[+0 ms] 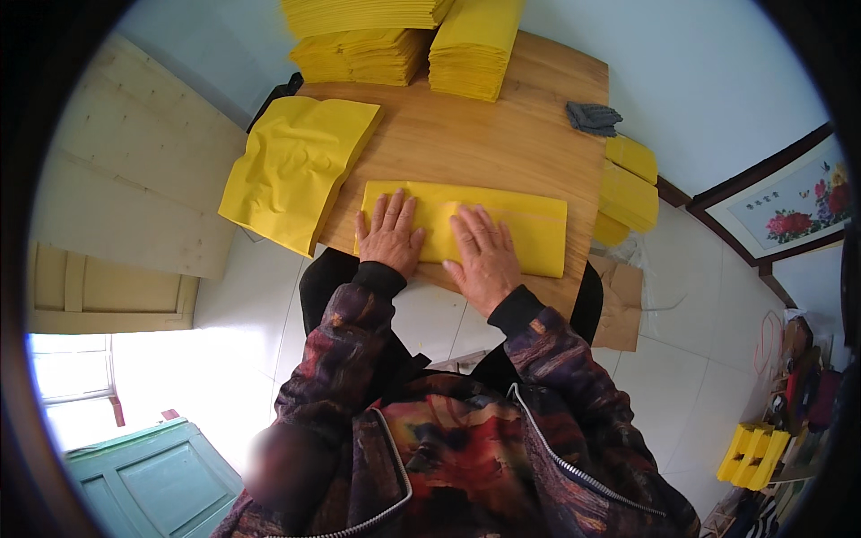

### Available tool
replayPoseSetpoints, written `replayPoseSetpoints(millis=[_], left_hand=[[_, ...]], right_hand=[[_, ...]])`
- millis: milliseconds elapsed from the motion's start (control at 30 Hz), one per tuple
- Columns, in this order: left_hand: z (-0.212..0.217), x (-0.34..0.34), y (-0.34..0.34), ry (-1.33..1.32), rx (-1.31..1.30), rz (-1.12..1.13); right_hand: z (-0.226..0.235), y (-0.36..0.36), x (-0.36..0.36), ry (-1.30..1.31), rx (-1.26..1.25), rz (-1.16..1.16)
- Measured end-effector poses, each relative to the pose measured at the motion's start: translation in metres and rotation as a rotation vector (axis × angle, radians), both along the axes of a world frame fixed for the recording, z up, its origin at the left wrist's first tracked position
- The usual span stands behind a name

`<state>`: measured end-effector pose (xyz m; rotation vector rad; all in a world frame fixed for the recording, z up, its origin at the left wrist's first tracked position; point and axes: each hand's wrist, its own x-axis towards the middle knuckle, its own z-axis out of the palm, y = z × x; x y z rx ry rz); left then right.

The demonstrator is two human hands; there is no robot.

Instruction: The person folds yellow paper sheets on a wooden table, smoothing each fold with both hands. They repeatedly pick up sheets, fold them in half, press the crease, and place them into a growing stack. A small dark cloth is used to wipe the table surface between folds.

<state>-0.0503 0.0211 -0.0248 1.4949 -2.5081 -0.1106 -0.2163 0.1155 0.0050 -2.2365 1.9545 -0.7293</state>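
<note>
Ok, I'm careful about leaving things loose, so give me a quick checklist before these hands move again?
1. Left hand flat on the folded yellow piece: ok.
2. Right hand flat on it too: ok.
3. Wrinkled yellow piece fully on the wooden table: not ok, it reaches past the left edge.
4. Grey cloth clear of the folded yellow piece: ok, it lies at the table's right edge.
5. Underside of the folded yellow piece smooth: cannot tell, it is hidden.
</note>
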Motion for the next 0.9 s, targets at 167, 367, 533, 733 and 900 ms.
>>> replayPoseSetpoints(millis=[167,367,533,733,900], left_hand=[[0.001,0.000,-0.001,-0.005,0.020,-0.004],[0.000,0.002,-0.002,-0.017,-0.013,-0.013],[-0.001,0.002,-0.002,-0.015,-0.013,-0.017],[0.001,0.001,-0.001,-0.019,0.002,-0.002],[0.000,-0.002,0.001,-0.022,0.003,0.015]], right_hand=[[-0.015,0.001,0.000,0.068,-0.007,0.221],[-0.021,-0.005,-0.051,0.140,-0.046,0.119],[-0.020,-0.011,-0.070,0.145,-0.052,0.132],[-0.011,0.000,-0.069,0.064,0.112,-0.008],[0.004,0.000,-0.044,0.117,0.125,-0.108]])
